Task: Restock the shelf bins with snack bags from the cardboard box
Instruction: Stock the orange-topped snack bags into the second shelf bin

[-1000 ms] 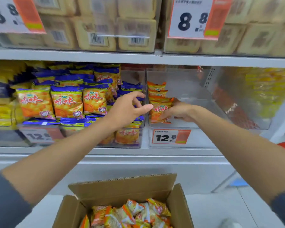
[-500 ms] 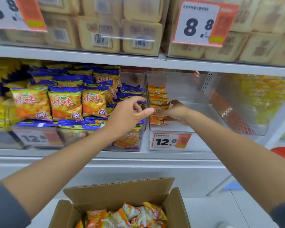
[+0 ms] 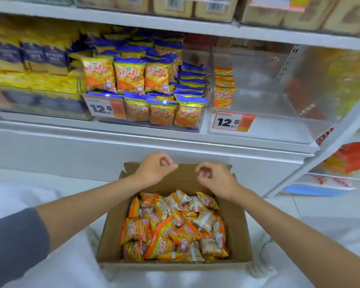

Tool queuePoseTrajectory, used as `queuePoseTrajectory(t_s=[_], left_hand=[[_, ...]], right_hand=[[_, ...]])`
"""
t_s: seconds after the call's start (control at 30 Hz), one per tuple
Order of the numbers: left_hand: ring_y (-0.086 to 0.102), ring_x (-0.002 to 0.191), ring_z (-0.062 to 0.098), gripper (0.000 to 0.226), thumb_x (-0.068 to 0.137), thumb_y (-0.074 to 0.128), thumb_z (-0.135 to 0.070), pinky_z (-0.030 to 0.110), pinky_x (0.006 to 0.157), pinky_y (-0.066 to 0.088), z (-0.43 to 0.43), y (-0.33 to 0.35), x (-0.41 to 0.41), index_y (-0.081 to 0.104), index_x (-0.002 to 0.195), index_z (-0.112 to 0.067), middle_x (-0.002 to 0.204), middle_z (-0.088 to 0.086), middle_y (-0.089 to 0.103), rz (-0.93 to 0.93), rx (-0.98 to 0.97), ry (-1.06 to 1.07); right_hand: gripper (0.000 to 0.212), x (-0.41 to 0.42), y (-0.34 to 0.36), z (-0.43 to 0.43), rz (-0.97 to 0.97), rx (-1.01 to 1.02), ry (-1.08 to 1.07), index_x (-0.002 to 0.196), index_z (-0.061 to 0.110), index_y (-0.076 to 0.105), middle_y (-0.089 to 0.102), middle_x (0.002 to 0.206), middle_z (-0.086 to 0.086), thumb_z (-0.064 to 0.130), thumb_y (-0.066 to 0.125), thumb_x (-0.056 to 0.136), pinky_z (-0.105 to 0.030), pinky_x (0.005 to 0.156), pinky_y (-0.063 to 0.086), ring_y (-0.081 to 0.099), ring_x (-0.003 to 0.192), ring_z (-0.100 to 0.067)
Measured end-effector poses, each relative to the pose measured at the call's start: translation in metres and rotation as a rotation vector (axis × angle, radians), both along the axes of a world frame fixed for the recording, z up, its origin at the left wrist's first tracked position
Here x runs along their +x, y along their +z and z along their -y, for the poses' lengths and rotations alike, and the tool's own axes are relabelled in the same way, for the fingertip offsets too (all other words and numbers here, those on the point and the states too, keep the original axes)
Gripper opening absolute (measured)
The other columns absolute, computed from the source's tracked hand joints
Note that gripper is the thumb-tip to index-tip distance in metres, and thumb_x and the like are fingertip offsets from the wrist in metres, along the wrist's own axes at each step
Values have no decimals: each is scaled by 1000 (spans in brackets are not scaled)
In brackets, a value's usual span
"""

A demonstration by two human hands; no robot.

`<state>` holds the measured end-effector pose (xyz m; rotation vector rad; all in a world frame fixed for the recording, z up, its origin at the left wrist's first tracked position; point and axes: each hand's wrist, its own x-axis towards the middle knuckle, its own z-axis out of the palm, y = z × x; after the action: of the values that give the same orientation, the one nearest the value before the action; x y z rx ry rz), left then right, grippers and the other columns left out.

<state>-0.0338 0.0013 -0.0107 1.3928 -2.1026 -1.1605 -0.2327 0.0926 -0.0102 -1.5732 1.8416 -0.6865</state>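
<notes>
Both of your hands hang empty above the far end of the cardboard box. Your left hand has its fingers loosely curled, thumb and forefinger close together with nothing between them. Your right hand is curled in the same slack way and grips nothing either.

The snack bags lie below both hands and a little back toward you, heaped in the box. They are in a jumble, so there is no single long axis to line up with: some lie slanted, some on edge, some flat. The closest ones sit just beneath your right hand.

The clear bin that wants filling is up and beyond your right hand, well apart from it. Only a short row of orange bags stands against its left wall. I judge that this makes your right hand the nearer one for the carry. The blue-topped bags above your left hand crowd their own bin.
</notes>
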Motion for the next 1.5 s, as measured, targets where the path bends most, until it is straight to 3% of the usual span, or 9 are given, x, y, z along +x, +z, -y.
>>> queuePoseTrajectory(t_s=[0.17,0.3,0.5,0.67,0.73,0.9,1.07,1.23,1.5], left_hand=[[62,89,8,19,87,69,-36,19,72,48,-4,-60,52,67,90,-18,90,-5,67,200,170,-26],[62,84,6,13,88,69,-30,17,70,47,-9,-76,51,67,92,-18,87,-7,67,191,236,-43],[66,87,10,18,88,69,-31,24,80,52,-14,-90,56,68,98,-16,90,-1,70,213,287,-79],[66,86,14,16,90,66,-26,24,74,52,-16,-86,62,69,97,-11,91,2,70,227,326,-25],[65,78,14,23,95,58,-26,22,66,53,-17,-78,59,68,101,-5,92,10,69,205,382,50],[69,102,25,57,89,53,-59,31,74,60,-17,-43,49,50,120,-11,116,16,65,-143,1086,221],[69,100,26,43,85,71,-13,37,83,59,-21,-41,44,57,125,-7,115,15,69,-251,922,214],[65,106,26,58,79,73,4,35,76,59,-20,-57,54,50,130,-13,119,14,63,-198,814,238],[65,104,27,64,80,72,3,41,80,58,-25,-78,58,44,133,-19,117,13,65,-150,824,243]], right_hand=[[12,16,-99,-4,-53,396,155,101,17,62,64,94,-2,16,64,89,-34,80,51,61,87,-18],[41,37,-166,-2,-78,540,168,124,7,55,61,119,-15,29,66,91,-44,91,49,59,107,-30],[59,58,-222,-6,-177,532,153,140,14,45,67,95,-7,29,68,88,-43,73,55,64,85,-24],[22,41,-191,3,77,427,-77,96,22,60,46,62,6,5,60,82,-28,51,31,40,53,-10],[25,33,-157,10,256,385,-165,99,16,65,45,63,7,-1,61,81,-20,50,32,39,55,-7],[35,44,-61,2,421,92,-72,103,16,68,70,101,3,-5,72,76,-16,80,53,65,94,-4],[35,49,-46,-12,495,159,59,107,26,68,69,114,6,6,74,79,-25,95,50,62,110,-6],[34,23,-110,-13,200,465,66,124,10,61,60,129,-7,8,64,90,-34,99,48,57,118,-20],[79,29,-215,-29,-238,810,305,146,16,35,55,135,-9,55,64,84,-47,102,44,49,124,-32]])
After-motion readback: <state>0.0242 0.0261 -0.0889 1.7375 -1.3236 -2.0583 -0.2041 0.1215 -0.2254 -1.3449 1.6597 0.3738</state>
